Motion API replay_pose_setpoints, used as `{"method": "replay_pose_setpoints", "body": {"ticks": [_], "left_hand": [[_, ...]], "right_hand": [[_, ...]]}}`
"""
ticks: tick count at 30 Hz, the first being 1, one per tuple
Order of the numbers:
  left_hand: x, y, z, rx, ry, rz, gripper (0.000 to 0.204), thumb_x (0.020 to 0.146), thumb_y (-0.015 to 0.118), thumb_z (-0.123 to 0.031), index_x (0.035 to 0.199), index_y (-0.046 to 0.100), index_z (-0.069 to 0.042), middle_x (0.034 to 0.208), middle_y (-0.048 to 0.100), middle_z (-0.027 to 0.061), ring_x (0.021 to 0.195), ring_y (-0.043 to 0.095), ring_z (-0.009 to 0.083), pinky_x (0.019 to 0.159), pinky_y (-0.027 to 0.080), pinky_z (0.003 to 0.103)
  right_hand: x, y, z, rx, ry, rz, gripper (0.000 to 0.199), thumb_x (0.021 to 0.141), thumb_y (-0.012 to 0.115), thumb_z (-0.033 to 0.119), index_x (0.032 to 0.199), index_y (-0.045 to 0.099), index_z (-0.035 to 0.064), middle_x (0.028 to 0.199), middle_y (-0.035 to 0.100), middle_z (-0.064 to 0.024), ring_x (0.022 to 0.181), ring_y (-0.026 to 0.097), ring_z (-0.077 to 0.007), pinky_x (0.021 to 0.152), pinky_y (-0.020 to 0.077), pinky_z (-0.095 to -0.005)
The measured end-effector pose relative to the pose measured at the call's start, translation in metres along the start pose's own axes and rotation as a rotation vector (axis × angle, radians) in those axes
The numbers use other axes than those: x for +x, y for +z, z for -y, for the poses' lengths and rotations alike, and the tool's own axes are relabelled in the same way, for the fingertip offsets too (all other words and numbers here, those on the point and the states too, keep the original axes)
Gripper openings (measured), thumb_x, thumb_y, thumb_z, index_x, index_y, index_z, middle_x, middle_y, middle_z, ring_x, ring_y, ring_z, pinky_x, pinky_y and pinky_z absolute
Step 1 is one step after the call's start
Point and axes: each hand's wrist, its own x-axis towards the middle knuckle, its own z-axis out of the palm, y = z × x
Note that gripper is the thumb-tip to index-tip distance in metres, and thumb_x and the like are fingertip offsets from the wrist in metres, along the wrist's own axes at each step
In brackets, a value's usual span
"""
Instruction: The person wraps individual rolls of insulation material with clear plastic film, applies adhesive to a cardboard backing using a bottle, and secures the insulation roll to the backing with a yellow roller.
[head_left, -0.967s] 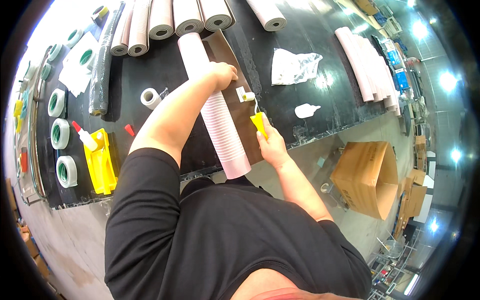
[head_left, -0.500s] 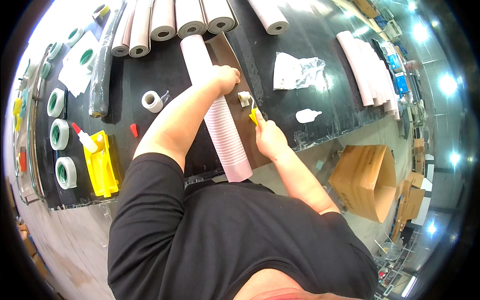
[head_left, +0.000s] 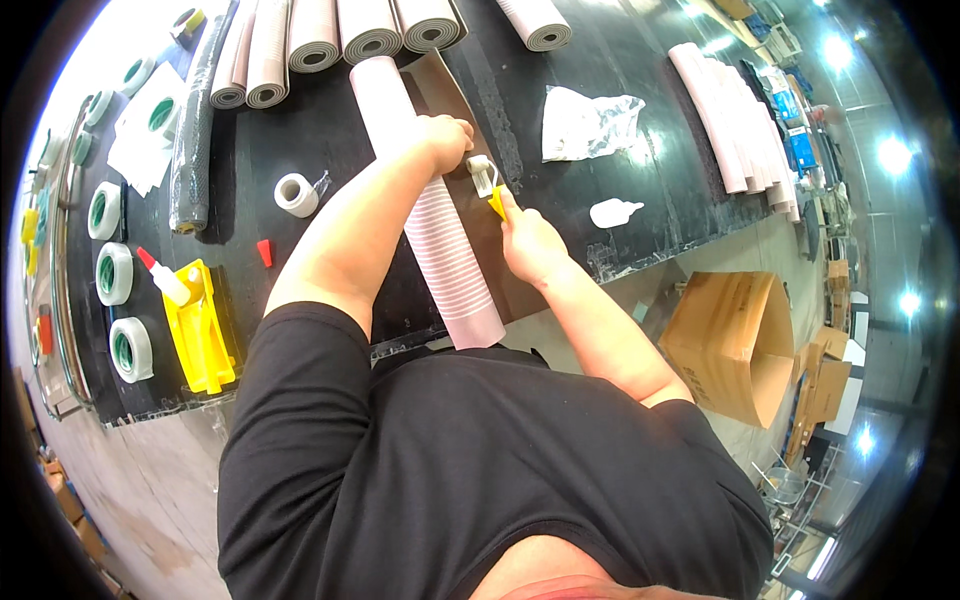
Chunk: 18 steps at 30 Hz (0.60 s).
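A partly rolled pink striped mat (head_left: 452, 265) lies lengthwise in front of me, its brown underside flap (head_left: 440, 88) spread out along the right side. My left hand (head_left: 445, 145) is closed over the roll and the flap, its fingers bent at the flap's surface. In my right hand (head_left: 533, 243) is a small paint roller (head_left: 482, 174), gripped by its yellow handle. The roller's white head touches or hovers just over the brown flap, right of my left fingers; I cannot tell which. To the right lies a white squeeze bottle (head_left: 614, 212), apart from both hands.
Several rolled mats (head_left: 372, 35) line the far side; a stack of pink rolls (head_left: 712, 125) sits at right. A yellow tray (head_left: 207, 340) holds a red-tipped glue bottle (head_left: 168, 280). Left are tape rolls (head_left: 130, 350). A plastic bag (head_left: 590, 125) and cardboard box (head_left: 725, 340) are at right.
My right hand and the paint roller have moved a little farther forward along the brown flap. The left hand stays on the mat; the whole view has shifted slightly.
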Motion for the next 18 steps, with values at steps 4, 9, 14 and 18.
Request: {"method": "replay_pose_setpoints", "body": {"ticks": [4, 9, 14, 18], "left_hand": [[0.008, 0.006, 0.006, 0.039, 0.029, -0.013, 0.035, 0.092, 0.06, -0.012, 0.124, 0.071, -0.02, 0.138, 0.06, -0.0057, 0.13, 0.055, 0.0191, 0.107, 0.047, 0.034], [0.016, 0.014, 0.014, 0.057, 0.048, -0.034, 0.036, 0.091, 0.059, -0.009, 0.123, 0.072, -0.021, 0.138, 0.059, -0.0058, 0.129, 0.056, 0.0191, 0.106, 0.048, 0.034], [0.011, 0.007, 0.004, 0.022, 0.011, 0.012, 0.034, 0.092, 0.059, -0.009, 0.122, 0.072, -0.019, 0.137, 0.06, -0.0056, 0.129, 0.056, 0.0195, 0.106, 0.048, 0.034], [0.015, 0.015, 0.012, -0.007, -0.004, -0.048, 0.031, 0.095, 0.058, -0.012, 0.123, 0.071, -0.019, 0.136, 0.061, -0.0041, 0.129, 0.056, 0.0205, 0.106, 0.048, 0.035]], "right_hand": [[-0.014, 0.015, -0.017, 0.253, -0.077, -0.15, 0.055, 0.101, 0.052, 0.02, 0.154, 0.04, 0.0162, 0.104, 0.062, -0.0247, 0.093, 0.064, -0.0428, 0.083, 0.0518, -0.0496], [-0.021, 0.013, -0.015, 0.228, -0.087, -0.134, 0.056, 0.1, 0.052, 0.022, 0.155, 0.039, 0.0198, 0.098, 0.061, -0.0226, 0.087, 0.063, -0.0406, 0.08, 0.0521, -0.0484], [-0.025, 0.013, -0.006, 0.125, -0.018, -0.072, 0.058, 0.1, 0.054, 0.018, 0.155, 0.038, 0.0155, 0.095, 0.062, -0.0225, 0.084, 0.063, -0.0413, 0.078, 0.0515, -0.0498], [-0.019, -0.002, 0.006, 0.038, 0.015, 0.001, 0.056, 0.101, 0.051, 0.022, 0.155, 0.039, 0.0145, 0.095, 0.062, -0.0244, 0.085, 0.065, -0.0428, 0.078, 0.0529, -0.0517]]}}
